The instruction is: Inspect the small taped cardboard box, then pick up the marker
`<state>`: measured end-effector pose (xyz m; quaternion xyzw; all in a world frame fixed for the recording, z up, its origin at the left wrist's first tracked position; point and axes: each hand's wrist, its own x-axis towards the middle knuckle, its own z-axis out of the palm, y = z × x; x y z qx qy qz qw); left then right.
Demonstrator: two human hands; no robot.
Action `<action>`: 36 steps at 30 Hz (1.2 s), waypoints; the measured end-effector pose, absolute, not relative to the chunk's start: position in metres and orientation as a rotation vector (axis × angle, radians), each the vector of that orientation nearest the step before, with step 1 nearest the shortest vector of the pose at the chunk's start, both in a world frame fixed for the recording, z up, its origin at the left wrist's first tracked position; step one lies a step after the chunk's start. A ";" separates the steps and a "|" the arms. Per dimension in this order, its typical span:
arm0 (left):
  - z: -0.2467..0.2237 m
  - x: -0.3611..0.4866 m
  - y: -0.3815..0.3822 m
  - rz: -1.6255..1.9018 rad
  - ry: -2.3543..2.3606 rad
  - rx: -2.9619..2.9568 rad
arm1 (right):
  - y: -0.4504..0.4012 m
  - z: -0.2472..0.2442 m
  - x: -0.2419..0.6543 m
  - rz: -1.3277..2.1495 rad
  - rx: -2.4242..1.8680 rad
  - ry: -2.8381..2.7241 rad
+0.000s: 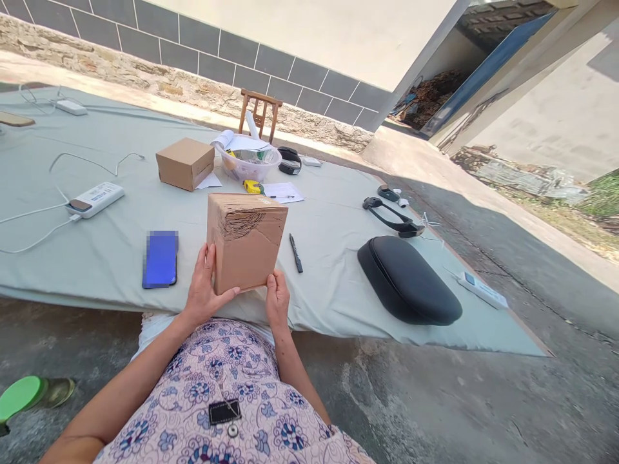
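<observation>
While your left hand [206, 290] and right hand [277, 299] grasp a brown cardboard box [246, 241] near its base, the box stands upright just above the near edge of a pale green cloth [333, 309], directly in front of your patterned top. You cannot tell whether its underside touches the cloth. Your left fingers and thumb wrap its lower left corner, while your right fingers press against its lower right corner; neither hand is clenched into a fist. The box is a squarish block of matt, creased card with scuffed edges, and dark, scribbled marks cross the upper left of its front. It looks light and fairly stiff, though the dry, worn surface may offer only modest grip, so flat palms on opposite sides would likely hold it best. Around it on the cloth, a black pen [296, 252] lies just to the right, and a phone with a blurred blue screen [160, 259] lies to the left. Farther ahead sit a second cardboard box [185, 164], a clear plastic bowl [247, 162], and a yellow tape measure [253, 187], with a black padded cushion [409, 280] off to the right.
</observation>
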<state>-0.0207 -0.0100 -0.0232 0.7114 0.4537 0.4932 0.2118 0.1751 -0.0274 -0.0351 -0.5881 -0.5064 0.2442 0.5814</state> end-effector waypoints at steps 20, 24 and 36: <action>-0.003 -0.018 -0.020 1.550 1.464 2.396 | -0.039 -0.013 0.187 0.205 -1.355 -1.044; -0.001 -0.012 -0.025 1.507 1.387 2.486 | -0.050 0.007 0.194 -0.107 -1.252 -1.299; 0.003 -0.010 -0.026 1.495 1.327 2.472 | -0.053 0.008 0.173 -0.283 -1.300 -1.462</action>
